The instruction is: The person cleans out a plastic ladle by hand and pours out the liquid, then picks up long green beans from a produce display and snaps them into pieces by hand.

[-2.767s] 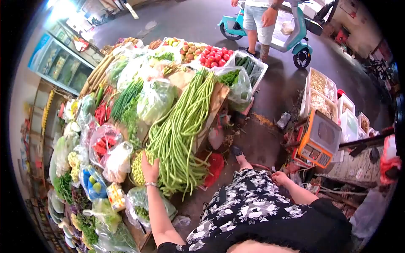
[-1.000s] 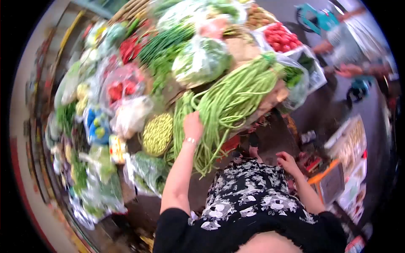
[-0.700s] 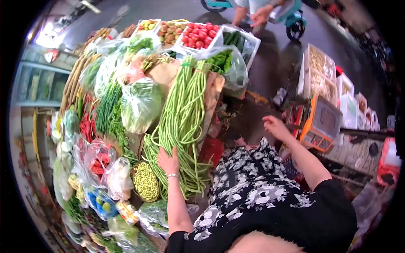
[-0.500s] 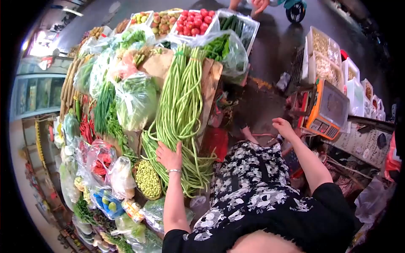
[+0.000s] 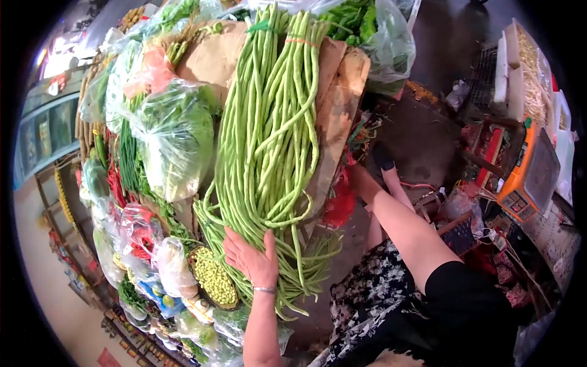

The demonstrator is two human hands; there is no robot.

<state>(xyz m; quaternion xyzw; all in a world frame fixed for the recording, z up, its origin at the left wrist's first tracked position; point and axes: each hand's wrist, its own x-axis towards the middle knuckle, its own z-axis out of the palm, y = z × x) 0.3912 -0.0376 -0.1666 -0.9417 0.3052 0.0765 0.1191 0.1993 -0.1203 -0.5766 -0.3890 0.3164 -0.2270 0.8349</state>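
Long green beans point(image 5: 263, 140), tied in bundles near their top ends, lie on brown cardboard point(image 5: 342, 92). My left hand point(image 5: 252, 257) rests on the lower part of the beans, its fingers extended and thumb apart. Beside it on the left stands a basket of shelled green beans point(image 5: 214, 278). My right hand point(image 5: 353, 170) reaches down beside the stall's edge, at a red plastic bag point(image 5: 340, 199); its fingers are mostly hidden. A bagged leafy cabbage point(image 5: 174, 140) lies left of the long beans.
Green peppers in a clear bag point(image 5: 391, 43) lie at the top. Further left are red chillies point(image 5: 142, 241) in plastic and bagged vegetables. An orange scale point(image 5: 529, 171) and white trays point(image 5: 532, 79) stand on the right. A glass-fronted cabinet point(image 5: 46, 134) is at the far left.
My right hand has moved left and forward to the red bag beside the stall. My left hand stays on the beans. The view has come closer to the stall, and the other person has left it.
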